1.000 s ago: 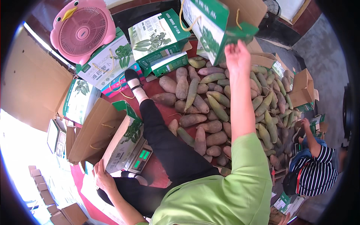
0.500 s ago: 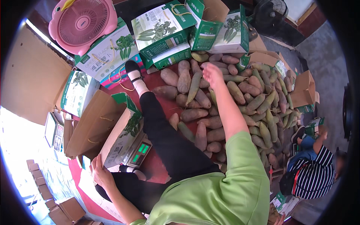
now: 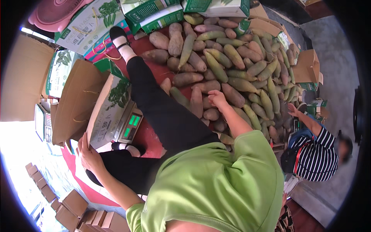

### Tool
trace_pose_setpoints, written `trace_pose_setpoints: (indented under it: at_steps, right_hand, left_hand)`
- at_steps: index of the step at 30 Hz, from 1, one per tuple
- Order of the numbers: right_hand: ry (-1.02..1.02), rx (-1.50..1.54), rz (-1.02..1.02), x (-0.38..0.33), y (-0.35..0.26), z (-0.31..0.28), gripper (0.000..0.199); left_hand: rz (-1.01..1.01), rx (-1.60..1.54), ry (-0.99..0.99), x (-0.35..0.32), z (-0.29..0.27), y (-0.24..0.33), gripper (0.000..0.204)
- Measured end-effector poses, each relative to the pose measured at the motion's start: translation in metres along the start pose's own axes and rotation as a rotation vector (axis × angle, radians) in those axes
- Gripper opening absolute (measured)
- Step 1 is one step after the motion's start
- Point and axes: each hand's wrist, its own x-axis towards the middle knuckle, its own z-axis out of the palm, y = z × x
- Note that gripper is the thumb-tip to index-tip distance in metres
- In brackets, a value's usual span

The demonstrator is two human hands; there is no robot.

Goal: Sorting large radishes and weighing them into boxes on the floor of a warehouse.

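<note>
The right hand point(image 3: 217, 97) closes on a brown-purple oblong tuber point(image 3: 211, 113) in the heaped pile. The left hand point(image 3: 89, 153) grips the white-and-green printed cardboard box point(image 3: 109, 108) beside the scale point(image 3: 129, 124).

**A produce packing and sorting spot on the floor**

A produce packing place is suggested, perhaps a market stall or farm store. A large heap of long green and brown-purple vegetables point(image 3: 232, 65) is spread on a red mat point(image 3: 150, 46) on the floor. Printed green-and-white cartons point(image 3: 154, 13) are stacked around it, and flat brown cardboard point(image 3: 23, 85) is leaned nearby. A digital weighing scale point(image 3: 130, 124) with a lit green display is set beside an open carton point(image 3: 110, 106). A second person in a striped shirt point(image 3: 317, 154) is seen at the heap.
</note>
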Motion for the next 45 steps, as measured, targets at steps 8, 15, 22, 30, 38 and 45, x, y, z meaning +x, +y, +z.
trace_pose_setpoints:
  at_steps: [8,15,22,30,38,45]
  right_hand:
    - [-0.026,-0.544,-0.202,-0.017,0.073,-0.010,0.025]
    - [0.461,-0.198,-0.161,0.032,0.084,-0.099,0.042]
    - [0.791,0.572,0.094,0.012,0.003,-0.152,0.068]
    - [0.703,0.742,0.067,0.047,-0.010,-0.153,0.058]
    - [0.807,-0.329,-0.565,0.025,-0.054,-0.095,0.048]
    - [0.452,-0.231,-0.919,-0.026,-0.153,-0.067,0.043]
  left_hand:
    - [-0.021,-0.025,-0.041,-0.003,0.001,-0.004,0.050]
    - [0.029,-0.028,-0.070,0.003,0.005,-0.002,0.047]
    - [-0.041,0.028,-0.101,-0.004,-0.006,-0.003,0.047]
    - [-0.042,0.003,-0.046,-0.005,-0.007,0.005,0.046]
    - [-0.054,-0.040,-0.004,-0.008,-0.011,0.004,0.043]
    - [-0.018,-0.006,-0.005,-0.008,-0.015,0.006,0.040]
